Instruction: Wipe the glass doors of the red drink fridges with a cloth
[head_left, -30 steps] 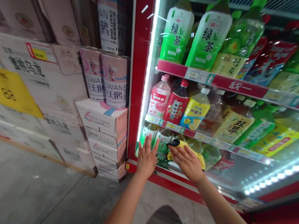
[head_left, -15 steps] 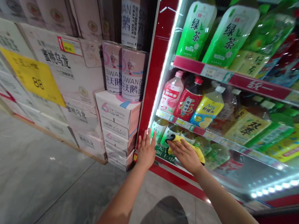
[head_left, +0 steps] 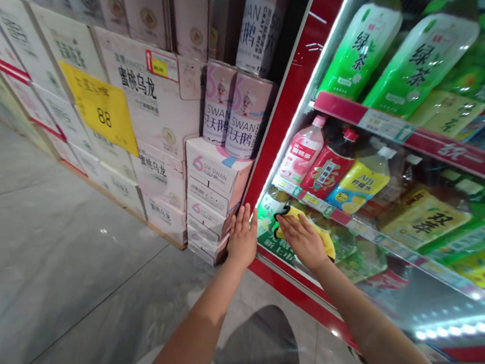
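My left hand [head_left: 243,237] lies flat with its fingers stretched up against the red frame [head_left: 283,102] at the fridge's left edge, and nothing is in it. Just to its right, my right hand [head_left: 303,240] presses a yellow cloth with black edging [head_left: 326,242] against the glass front, low down, its fingers laid over the cloth. Behind the glass stand rows of drink bottles, among them a pink bottle [head_left: 302,152], a red bottle [head_left: 328,167] and a yellow and blue bottle [head_left: 361,181]. The cloth hides part of the lowest row.
Stacked white cartons [head_left: 217,173] stand close to the left of the fridge, with two pink cans [head_left: 244,118] on top. Further left, more boxes carry a yellow price sign [head_left: 102,110]. Grey floor tiles [head_left: 95,282] lie below, with a dark shadow near my arms.
The view has shifted, so the boxes and fridge appear further right and more tilted. Both hands stay low at the fridge front, and the cloth is still under my right hand.
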{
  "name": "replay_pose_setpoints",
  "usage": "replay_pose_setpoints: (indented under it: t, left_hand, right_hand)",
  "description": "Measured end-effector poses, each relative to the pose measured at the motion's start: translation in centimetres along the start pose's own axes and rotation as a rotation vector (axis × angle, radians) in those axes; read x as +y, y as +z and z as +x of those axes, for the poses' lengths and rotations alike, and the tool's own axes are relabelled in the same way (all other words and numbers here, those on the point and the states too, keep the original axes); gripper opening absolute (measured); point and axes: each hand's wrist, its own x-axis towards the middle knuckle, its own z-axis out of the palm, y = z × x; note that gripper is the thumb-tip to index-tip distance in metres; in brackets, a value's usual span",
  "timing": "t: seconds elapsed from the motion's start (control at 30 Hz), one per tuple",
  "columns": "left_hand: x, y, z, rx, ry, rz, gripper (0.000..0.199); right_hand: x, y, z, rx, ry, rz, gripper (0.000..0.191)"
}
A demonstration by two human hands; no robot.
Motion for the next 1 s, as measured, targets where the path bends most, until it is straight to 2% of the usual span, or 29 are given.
replay_pose_setpoints:
  t: [0.1,0.17,0.3,0.37,0.43,0.53,0.63,0.7,0.83,0.9,1.0]
  left_hand:
    - [0.7,0.0,-0.2,0.001,-0.017,0.005,0.085]
    - [1.6,-0.1,-0.2,0.002,-0.037,0.019,0.083]
    - [3.7,-1.2,-0.6,0.004,-0.043,0.068,0.081]
    - [4.6,-2.0,-0.9,0.006,-0.035,0.093,0.082]
    - [5.3,-2.6,-0.9,0.000,-0.036,0.100,0.084]
    - [6.4,-2.9,-0.2,-0.010,-0.067,0.079,0.088]
    - [7.0,-2.4,1.0,0.021,-0.087,0.049,0.093]
    - [6.8,-1.7,1.4,0.055,-0.072,0.032,0.094]
    - [5.1,-0.3,1.5,0.084,-0.004,0.016,0.093]
    - [4.1,0.2,1.5,0.096,0.018,0.002,0.092]
    - [2.5,0.5,1.2,0.119,0.041,-0.035,0.090]
  right_hand:
    - [0.3,0.0,1.5,0.046,0.101,-0.001,0.053]
    - [-0.2,0.7,1.8,0.054,0.078,0.000,0.051]
    - [-0.6,1.3,-1.7,0.058,-0.070,-0.010,0.045]
    - [0.4,0.2,-3.9,0.089,-0.088,-0.004,0.043]
    - [1.9,-1.6,-5.0,0.124,-0.003,0.009,0.045]
    - [3.7,-4.2,-4.3,0.199,0.198,0.016,0.049]
    - [3.7,-4.8,-3.4,0.314,0.221,-0.001,0.045]
    - [3.1,-4.0,-4.0,0.341,0.153,-0.008,0.040]
    - [2.1,-2.4,-6.0,0.307,0.057,-0.008,0.037]
    - [1.8,-2.3,-5.7,0.305,0.097,-0.017,0.039]
    - [0.9,-2.0,-3.5,0.318,0.282,-0.045,0.044]
